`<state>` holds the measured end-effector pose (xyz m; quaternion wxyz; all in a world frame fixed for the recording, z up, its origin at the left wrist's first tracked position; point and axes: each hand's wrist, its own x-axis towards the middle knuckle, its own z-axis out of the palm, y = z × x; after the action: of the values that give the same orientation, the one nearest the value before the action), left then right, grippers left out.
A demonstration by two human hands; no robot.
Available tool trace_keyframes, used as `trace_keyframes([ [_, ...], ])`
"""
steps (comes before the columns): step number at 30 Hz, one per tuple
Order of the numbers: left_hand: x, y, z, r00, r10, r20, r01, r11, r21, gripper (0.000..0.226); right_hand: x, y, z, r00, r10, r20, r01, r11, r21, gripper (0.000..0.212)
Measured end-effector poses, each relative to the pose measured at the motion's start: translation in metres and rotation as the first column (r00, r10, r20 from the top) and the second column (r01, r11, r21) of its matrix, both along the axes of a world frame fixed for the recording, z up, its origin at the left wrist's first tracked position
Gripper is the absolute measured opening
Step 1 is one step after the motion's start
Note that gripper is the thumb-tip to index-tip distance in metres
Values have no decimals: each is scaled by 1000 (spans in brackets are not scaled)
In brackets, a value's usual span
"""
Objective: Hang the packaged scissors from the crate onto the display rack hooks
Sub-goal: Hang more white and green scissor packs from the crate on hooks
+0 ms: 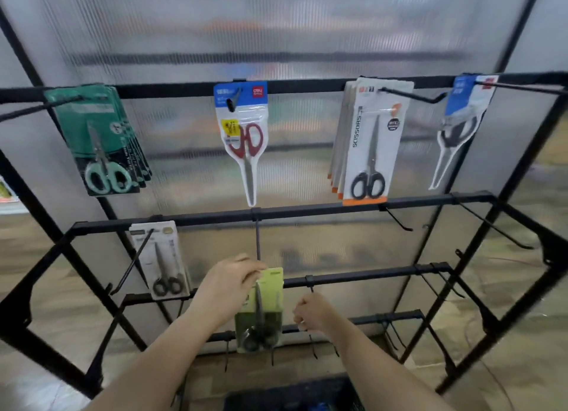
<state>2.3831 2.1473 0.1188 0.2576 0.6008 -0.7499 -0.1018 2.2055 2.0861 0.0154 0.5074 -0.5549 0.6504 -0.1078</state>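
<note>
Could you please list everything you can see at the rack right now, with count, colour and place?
Display rack: one, black metal bars, fills the view.
Teal scissors packs: a stack, count unclear, top bar far left.
Red-handled scissors pack: one, blue and white card, top bar centre-left.
Grey scissors packs: a stack, black handles, top bar centre-right.
Blue-topped pack: at least one, top bar far right.
Pale pack: one, black handles, second bar left.
Empty hooks: several, black, right side and lower bars.
Crate: one, dark, bottom edge.
Green scissors pack: one, held at the middle hook.
Left hand: grips the green pack's top.
Right hand: closed, beside the pack.
</note>
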Motion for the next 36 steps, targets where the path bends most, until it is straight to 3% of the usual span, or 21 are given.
trace_keyframes([
  [5, 0, -11, 3, 999, 29, -16, -27, 992, 122, 20, -7, 5, 5, 994, 102, -48, -102, 995, 2, 23],
  [10, -3, -31, 12, 994, 41, 97, -59, 979, 195, 21, -9, 1, -1, 985, 153, -77, -153, 988, 1, 11],
  [16, -4, -67, 10, 969, 176, 176, -190, 980, 65, 20, 7, -6, -19, 987, 155, -42, -157, 987, -41, 18],
  [19, -4, -88, 7, 944, 260, 205, -263, 965, -15, 17, 13, -9, -33, 991, 126, 49, -125, 992, -29, 9],
  [28, 0, -155, -11, 889, 441, 121, -423, 894, -149, 17, 0, -18, -58, 981, 163, 105, -157, 985, -67, 16],
  [32, -6, -130, -32, 823, 555, -124, -568, 811, -137, 24, -10, -5, -72, 978, 207, 41, -204, 977, -65, 17],
  [36, 9, -79, -81, 855, 518, -15, -518, 855, -16, 24, -26, 20, -96, 977, 205, -66, -208, 977, -47, 22],
])
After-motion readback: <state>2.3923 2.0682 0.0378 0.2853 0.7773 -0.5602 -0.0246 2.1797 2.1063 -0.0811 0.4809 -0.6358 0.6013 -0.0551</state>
